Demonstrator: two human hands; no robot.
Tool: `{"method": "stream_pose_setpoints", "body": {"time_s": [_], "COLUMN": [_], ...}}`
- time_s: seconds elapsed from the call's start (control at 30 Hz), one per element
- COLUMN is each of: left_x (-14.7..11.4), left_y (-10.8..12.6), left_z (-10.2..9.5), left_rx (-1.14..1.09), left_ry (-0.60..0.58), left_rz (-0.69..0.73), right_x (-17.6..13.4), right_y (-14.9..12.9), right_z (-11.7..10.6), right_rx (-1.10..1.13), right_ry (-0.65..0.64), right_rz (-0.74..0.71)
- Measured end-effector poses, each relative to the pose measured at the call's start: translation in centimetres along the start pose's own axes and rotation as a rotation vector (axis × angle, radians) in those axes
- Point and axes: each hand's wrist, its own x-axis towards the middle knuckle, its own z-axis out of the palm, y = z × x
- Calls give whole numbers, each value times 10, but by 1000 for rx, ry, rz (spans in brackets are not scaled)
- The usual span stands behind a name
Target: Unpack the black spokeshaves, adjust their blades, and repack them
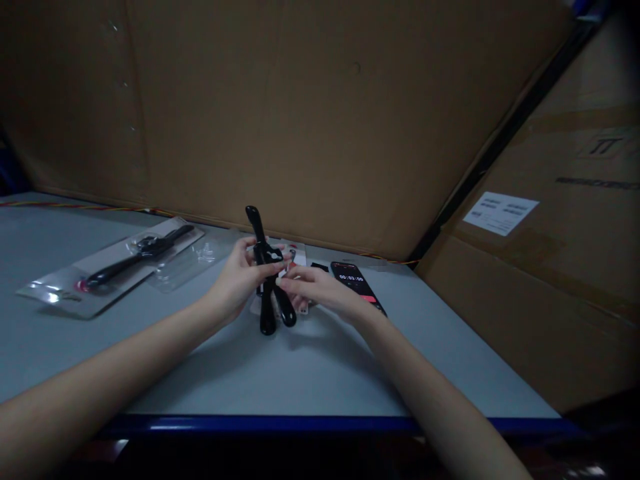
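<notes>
My left hand [243, 270] is closed around the middle of a black spokeshave [257, 227], holding it up over the table with one handle pointing away. Two black handle ends point toward me below the hands, so a second spokeshave [285, 307] seems to lie against the first; how they meet is hidden by my fingers. The fingers of my right hand [313, 287] are pinched together at the right side of the tool's centre. What they grip there is too small to make out. A printed card [296, 255] lies partly hidden behind the hands.
To the left lies another spokeshave [145, 257] on a card in clear plastic packaging [65, 293], beside an empty clear blister shell [193, 263]. At right rests a phone [355, 280] showing a timer. Large cardboard [300, 120] stands behind the grey table [320, 380]; a labelled carton [540, 300] borders the right.
</notes>
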Motion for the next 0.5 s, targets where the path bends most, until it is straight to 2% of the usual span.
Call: {"method": "stream_pose_setpoints", "body": {"time_s": [0.1, 0.2, 0.3, 0.37, 0.43, 0.5], "left_x": [-1, 2, 14, 28, 43, 55], "left_y": [0, 3, 14, 23, 30, 34], "left_z": [1, 1, -12, -32, -59, -86], "left_rx": [17, 195, 441, 755, 1185, 1503], "left_ry": [3, -26, -119, -146, -10, 92], "left_rz": [8, -7, 44, 137, 265, 232], "right_x": [-3, -5, -6, -6, -5, -6], "right_y": [-4, -6, -6, -5, -5, -5], "right_z": [14, 18, 14, 10, 7, 5], "right_rx": [100, 207, 332, 349, 339, 342], "right_ry": [-32, -22, 23, 74, 121, 162], "right_rz": [-22, -22, -33, -39, -44, -44]}}
